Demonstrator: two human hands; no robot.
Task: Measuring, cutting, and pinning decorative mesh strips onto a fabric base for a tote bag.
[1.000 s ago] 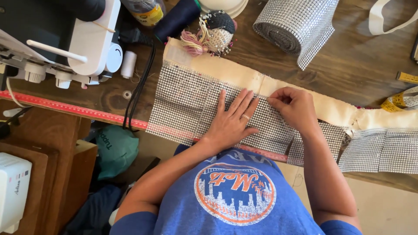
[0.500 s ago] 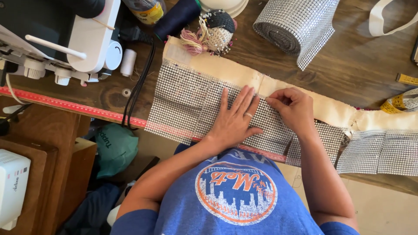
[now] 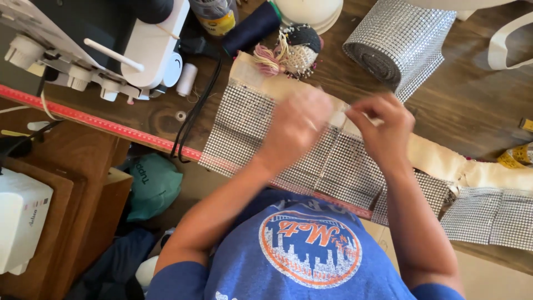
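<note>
A silvery rhinestone mesh sheet [image 3: 344,166] lies on a cream fabric strip [image 3: 444,158] across the wooden table. Both my hands hover just above it, blurred by motion. My left hand [image 3: 297,125] is lifted over the mesh's upper middle with fingers curled; its grip is unclear. My right hand [image 3: 383,130] is beside it, thumb and forefinger pinched together toward the left hand. Nothing visible shows between them. A pincushion [image 3: 300,50] stuck with pins sits just beyond the fabric's far edge.
A roll of rhinestone mesh [image 3: 397,47] lies at the back right. A white sewing machine [image 3: 111,44] stands back left, with a white thread spool [image 3: 187,79] and black cable [image 3: 194,119] beside it. A red ruler [image 3: 100,119] lines the table edge. A yellow measuring tape [image 3: 516,155] lies far right.
Both hands have lifted off the mesh, where the left lay flat and the right pressed the fabric edge. They now meet in the air above it.
</note>
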